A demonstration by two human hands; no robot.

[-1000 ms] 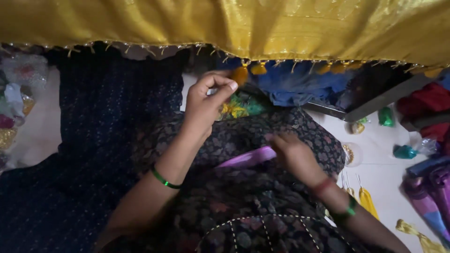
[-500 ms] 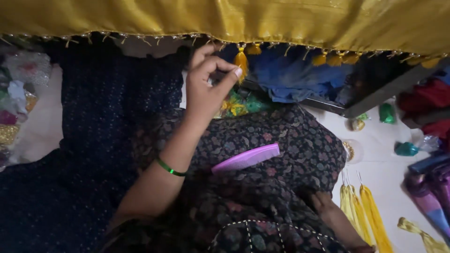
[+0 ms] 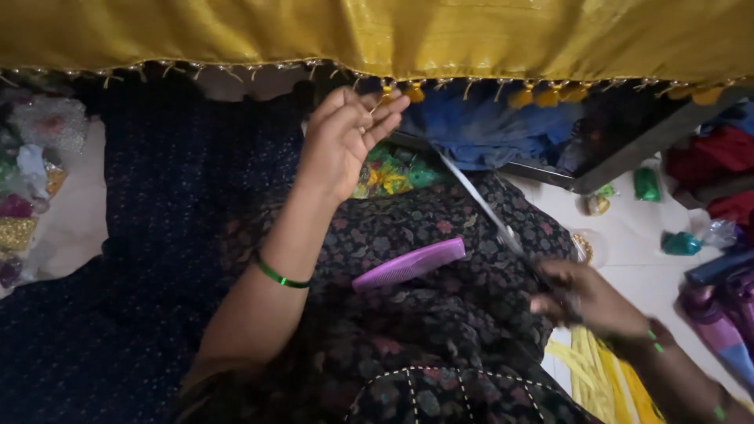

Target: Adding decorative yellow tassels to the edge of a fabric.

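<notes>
While yellow cloth (image 3: 471, 35) hangs overhead, hands pinch its fringe (image 3: 377, 98) and grip scissors (image 3: 503, 228) above white floor (image 3: 628, 235).

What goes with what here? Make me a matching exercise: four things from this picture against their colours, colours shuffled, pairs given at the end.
Things:
1. comb lying on the lap
2. bangle on the left wrist
3. hanging cloth at the top
4. scissors in the right hand

Colours:
A. golden yellow
B. silvery metal
C. purple
D. green

Pairs: 1-C, 2-D, 3-A, 4-B
</notes>
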